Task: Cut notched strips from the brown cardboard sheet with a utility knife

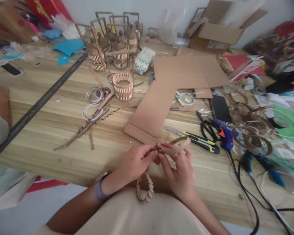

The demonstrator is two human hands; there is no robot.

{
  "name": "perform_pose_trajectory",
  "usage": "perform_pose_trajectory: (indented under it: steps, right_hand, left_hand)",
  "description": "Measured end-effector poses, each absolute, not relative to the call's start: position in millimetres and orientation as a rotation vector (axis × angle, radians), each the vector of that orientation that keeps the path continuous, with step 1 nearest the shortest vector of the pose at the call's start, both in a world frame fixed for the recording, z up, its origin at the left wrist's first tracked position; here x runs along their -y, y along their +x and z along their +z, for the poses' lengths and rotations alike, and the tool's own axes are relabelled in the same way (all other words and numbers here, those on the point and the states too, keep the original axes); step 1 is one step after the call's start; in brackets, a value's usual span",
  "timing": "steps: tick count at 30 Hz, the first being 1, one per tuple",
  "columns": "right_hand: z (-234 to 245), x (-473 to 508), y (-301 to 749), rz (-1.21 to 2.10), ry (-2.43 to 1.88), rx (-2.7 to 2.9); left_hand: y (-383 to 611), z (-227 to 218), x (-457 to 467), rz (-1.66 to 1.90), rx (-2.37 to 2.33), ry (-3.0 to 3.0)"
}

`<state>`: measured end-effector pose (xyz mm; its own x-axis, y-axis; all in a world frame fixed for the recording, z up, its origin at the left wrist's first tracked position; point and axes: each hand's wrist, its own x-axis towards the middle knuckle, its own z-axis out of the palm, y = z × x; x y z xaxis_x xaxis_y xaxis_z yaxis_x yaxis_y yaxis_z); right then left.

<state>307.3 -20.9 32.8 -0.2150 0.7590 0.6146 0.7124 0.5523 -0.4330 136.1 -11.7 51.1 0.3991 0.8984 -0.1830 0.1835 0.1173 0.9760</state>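
Both hands meet at the table's front edge over a brown cardboard strip (176, 150). My left hand (139, 161) pinches the strip near its middle, thumb against fingers. Beside it, my right hand (178, 168) also closes on the strip, whose right part bends up and over the fingers. Below the left hand hangs a curled, ridged length of cardboard (145, 192), looped near my lap; it appears to be the same strip, though the joining part is hidden. Just beyond the hands lies a flat piece of cardboard (149, 111).
A utility knife (198, 141), black scissors (207, 129) and a blue glue gun (225, 135) lie to the right, with cables trailing off the front. Small lidded baskets with handles (120, 54) stand at the back. Tape rolls (92, 111) and notched strips (91, 137) lie left.
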Motion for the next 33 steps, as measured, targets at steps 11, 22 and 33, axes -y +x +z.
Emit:
perform_pose_trajectory:
  steps: [11, 22, 33]
  right_hand:
    - [38.7, 22.3, 308.2, 0.068, -1.220, 1.894]
    - [37.1, 20.3, 307.1, 0.106, -1.145, 1.940]
    - [31.5, 25.8, 307.3, 0.302, -1.319, 1.718]
  left_hand:
    - [136.3, 55.6, 14.8, 0.684, -1.027, 1.376]
    - [137.5, 53.1, 11.9, 0.719, -1.079, 1.395]
    - [138.4, 53.8, 15.5, 0.692, -1.037, 1.293]
